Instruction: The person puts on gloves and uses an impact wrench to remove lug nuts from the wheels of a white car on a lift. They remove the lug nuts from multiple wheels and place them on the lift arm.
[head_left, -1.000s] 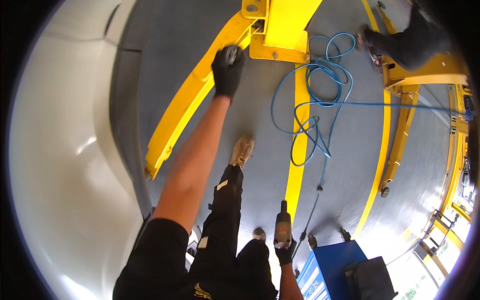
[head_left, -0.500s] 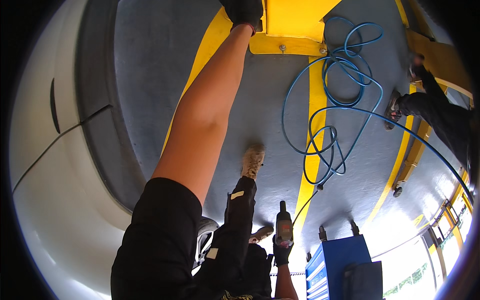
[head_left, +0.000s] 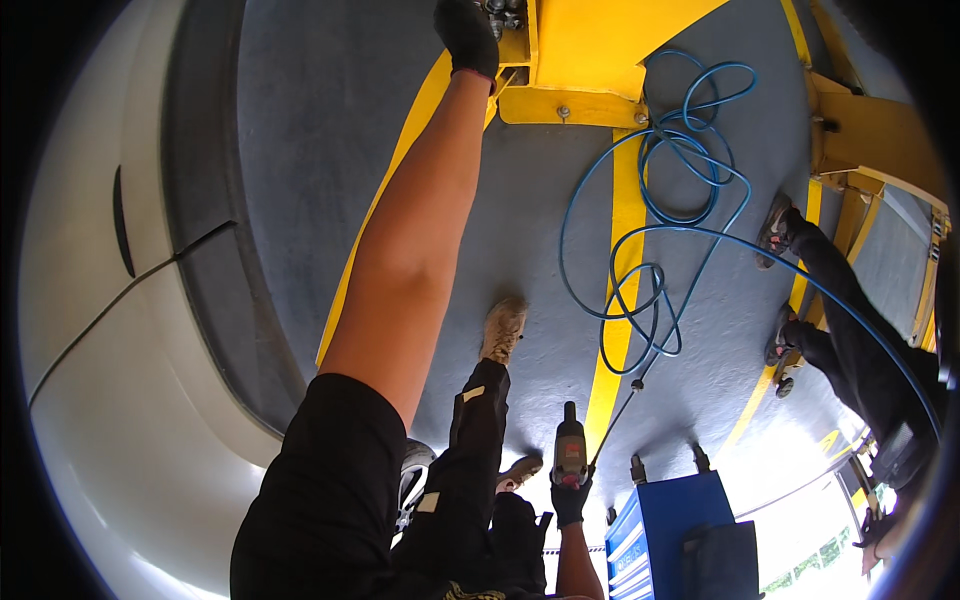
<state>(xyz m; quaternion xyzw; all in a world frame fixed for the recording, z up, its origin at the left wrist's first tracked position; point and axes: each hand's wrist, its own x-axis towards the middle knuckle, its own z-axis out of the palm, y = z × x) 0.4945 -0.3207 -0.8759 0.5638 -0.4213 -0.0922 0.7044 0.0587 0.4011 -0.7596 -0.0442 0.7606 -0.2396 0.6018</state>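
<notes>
My left arm [head_left: 400,250] is stretched far forward. Its black-gloved hand [head_left: 466,38] is beside the metal fittings [head_left: 505,14] on a yellow steel lift post [head_left: 590,50]; the fingers run toward the dark upper rim and do not show clearly. Low in the picture, my right hand [head_left: 571,499], also in a black glove, is closed around the grip of an impact wrench [head_left: 570,450]. The wrench has a dark nose pointing away from me and a grey body. A thin dark hose [head_left: 615,424] runs from near its grip to a coiled blue air hose [head_left: 650,230].
A white car [head_left: 130,400] fills the left side. A blue tool cart [head_left: 690,520] on casters stands at lower right. Another person's dark-trousered legs [head_left: 840,290] are at right, beside yellow lift parts [head_left: 870,135]. Yellow stripes [head_left: 628,190] cross the grey floor.
My left hand has shifted slightly left on the lift post, uncovering metal fittings. The person at right has moved; both legs now show. My right hand still holds the impact wrench.
</notes>
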